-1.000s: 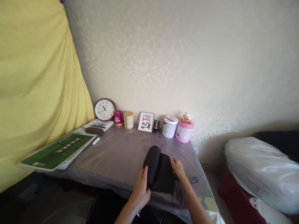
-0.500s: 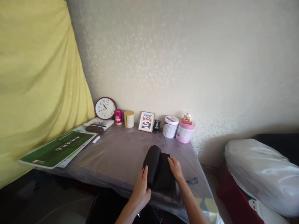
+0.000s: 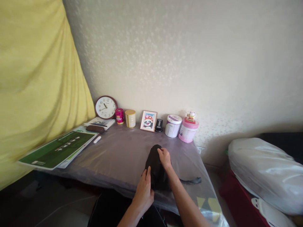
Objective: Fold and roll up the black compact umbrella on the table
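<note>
A black cloth bundle [image 3: 154,164], rolled or folded into a long shape, lies near the front edge of the table. Its exact kind I cannot make out. My left hand [image 3: 145,187] is closed along its near left side, thumb toward me. At its upper right, my right hand [image 3: 165,157] pinches the cloth, knuckles up, covering part of it. From under my right forearm a dark strap [image 3: 195,180] trails to the right on the table.
A plastic-covered table [image 3: 118,151] bears a clock [image 3: 106,107], tins, a picture frame [image 3: 148,120] and two tubs along the wall. Green sheets [image 3: 59,149], a brown case [image 3: 94,128] and a white stick-like item [image 3: 97,139] lie left. A plastic-wrapped bundle [image 3: 262,170] stands right.
My right hand has moved left and up, bringing the right-hand flap of black cloth over onto the roll. My left hand stays at the left side. More of the strap shows.
</note>
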The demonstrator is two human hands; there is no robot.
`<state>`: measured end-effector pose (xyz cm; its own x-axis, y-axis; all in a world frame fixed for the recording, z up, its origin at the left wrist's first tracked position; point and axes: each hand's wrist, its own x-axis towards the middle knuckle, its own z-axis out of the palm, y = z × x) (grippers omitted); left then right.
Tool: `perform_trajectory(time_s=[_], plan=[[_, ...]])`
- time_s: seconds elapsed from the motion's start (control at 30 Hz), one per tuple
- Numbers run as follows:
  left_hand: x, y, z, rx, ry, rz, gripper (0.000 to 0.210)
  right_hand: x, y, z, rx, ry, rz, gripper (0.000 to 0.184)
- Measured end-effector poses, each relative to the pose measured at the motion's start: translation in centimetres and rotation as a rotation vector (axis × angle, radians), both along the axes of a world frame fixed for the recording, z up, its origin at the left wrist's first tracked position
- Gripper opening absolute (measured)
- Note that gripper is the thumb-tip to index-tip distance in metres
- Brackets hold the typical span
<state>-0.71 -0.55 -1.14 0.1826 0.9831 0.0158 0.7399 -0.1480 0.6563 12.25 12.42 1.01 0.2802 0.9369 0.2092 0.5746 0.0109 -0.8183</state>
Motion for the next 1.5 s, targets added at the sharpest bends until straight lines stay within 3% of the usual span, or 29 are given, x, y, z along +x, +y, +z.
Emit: perform_trajectory(time_s=[0.47, 0.93, 1.23, 1.5], plan=[[-0.3, 0.1, 0.1, 0.063, -0.018, -0.015, 0.079, -1.8, -0.3, 0.2, -0.141, -0.081, 0.086, 0.025], [-0.1, -0.2, 0.7, 0.080, -0.004, -0.004, 0.078, -1.9, -0.3, 0.4, -0.147, -0.051, 0.109, 0.029], [-0.2, -0.3, 0.5, 0.050, 0.017, 0.029, 0.074, -2.4, -1.7, 1.5, -0.065, -0.039, 0.303, 0.023], [-0.8, -0.8, 0.3, -0.001, 0.010, 0.030, 0.080, -2.1, -3.3, 0.4, 0.092, -0.168, 0.453, 0.019]])
